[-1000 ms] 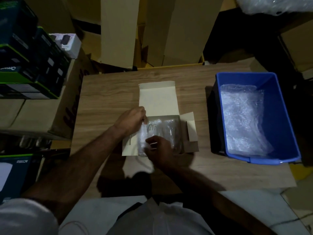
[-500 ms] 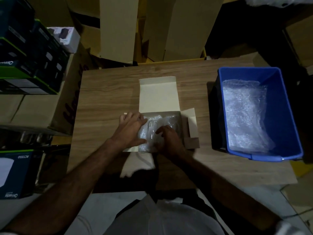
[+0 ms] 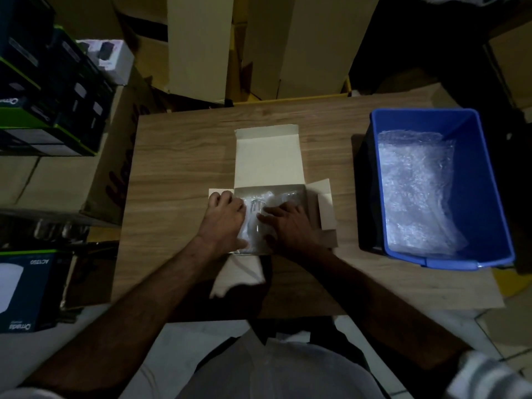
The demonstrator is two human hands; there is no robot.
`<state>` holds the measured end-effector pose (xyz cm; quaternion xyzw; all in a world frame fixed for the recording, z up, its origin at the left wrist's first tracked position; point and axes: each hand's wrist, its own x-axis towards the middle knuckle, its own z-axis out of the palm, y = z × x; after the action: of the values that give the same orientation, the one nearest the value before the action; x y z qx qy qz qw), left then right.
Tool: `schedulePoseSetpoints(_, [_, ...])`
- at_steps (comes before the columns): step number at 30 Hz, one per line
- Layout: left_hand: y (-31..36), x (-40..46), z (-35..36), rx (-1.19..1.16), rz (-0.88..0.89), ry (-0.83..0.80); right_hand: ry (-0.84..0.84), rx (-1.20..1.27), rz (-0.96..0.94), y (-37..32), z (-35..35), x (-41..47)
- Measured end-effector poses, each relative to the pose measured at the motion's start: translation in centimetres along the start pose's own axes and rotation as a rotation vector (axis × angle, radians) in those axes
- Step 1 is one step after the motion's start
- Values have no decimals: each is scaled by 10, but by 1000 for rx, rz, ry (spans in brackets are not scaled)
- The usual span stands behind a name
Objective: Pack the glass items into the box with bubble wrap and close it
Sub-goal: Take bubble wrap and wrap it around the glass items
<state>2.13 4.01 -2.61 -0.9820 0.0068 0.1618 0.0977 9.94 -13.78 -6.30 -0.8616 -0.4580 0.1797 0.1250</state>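
A small open cardboard box [image 3: 267, 159] lies in the middle of the wooden table [image 3: 178, 156], its lid flap folded back and its side flaps spread. Inside lie glass items [image 3: 257, 207] under bubble wrap [image 3: 273, 198]. My left hand [image 3: 226, 218] lies over the left part of the box, fingers resting on the wrap and the left flap. My right hand [image 3: 288, 223] presses flat on the wrap in the right part. Most of the glass is hidden by my hands.
A blue plastic bin [image 3: 486, 180] holding more bubble wrap [image 3: 417, 191] stands at the table's right side. Stacked product boxes [image 3: 43, 90] fill the left. Tall cardboard cartons [image 3: 198, 44] stand behind the table.
Both hands have settled down flat onto the bubble wrap inside the box. The left hand shifted left and lower from the box's back edge; the right moved up onto the wrap.
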Motion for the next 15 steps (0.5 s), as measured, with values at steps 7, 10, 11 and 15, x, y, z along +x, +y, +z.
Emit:
schedulePoseSetpoints(7, [3,2,-3,48,-4,-84,-2,-4,11,1,-1,-1])
schedulePoseSetpoints(10, [-9,-5,-9,-91,-8,-74,5,-46,20,2,-3,-2])
schedulePoseSetpoints(11, [-12,-7,-11,-151,-19,-41,7,-62,17,2,-5,-2])
schedulePoseSetpoints(15, [-9,-7,-15,-214,-47,-29,15,-83,-40,-2,-8,-6])
